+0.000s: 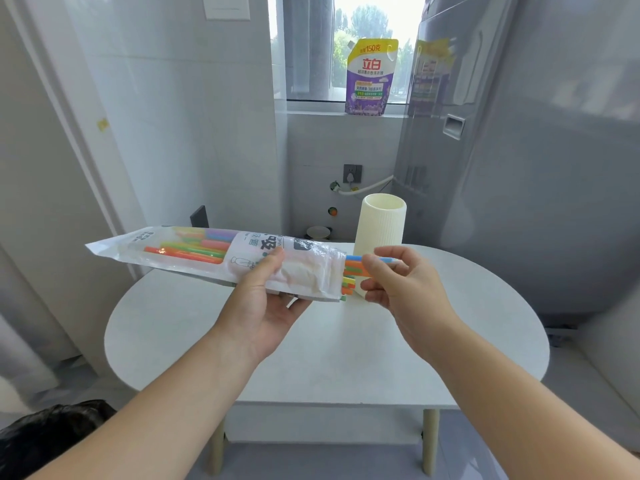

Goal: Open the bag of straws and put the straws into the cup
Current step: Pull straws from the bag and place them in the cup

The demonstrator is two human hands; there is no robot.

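The bag of straws (214, 258) is held in the air above the white bench (346, 341), lying almost level. Its long axis runs from 9 o'clock to 3 o'clock, with the flat sealed end toward 9 and the open, crumpled mouth toward 3. The left hand (266, 299) grips the bag near the mouth from below, thumb on top. Most of its fingers are hidden under the plastic.

Coloured straws (349, 275) lie along the bag's length, and their ends stick out of the mouth toward 3 o'clock. The right hand (398, 282), fingers curled, pinches a blue straw (389, 260) that reaches farther out than the rest.

The cream ribbed cup (382, 226) stands upright on the far side of the bench, at 12 o'clock from the right hand, mouth up. Its base is hidden behind that hand and the straw ends.

The bag's printed white band covers the middle of the straws, and its lettering is too blurred to read. A purple and yellow pouch (371, 77) stands on the windowsill at 12 o'clock.
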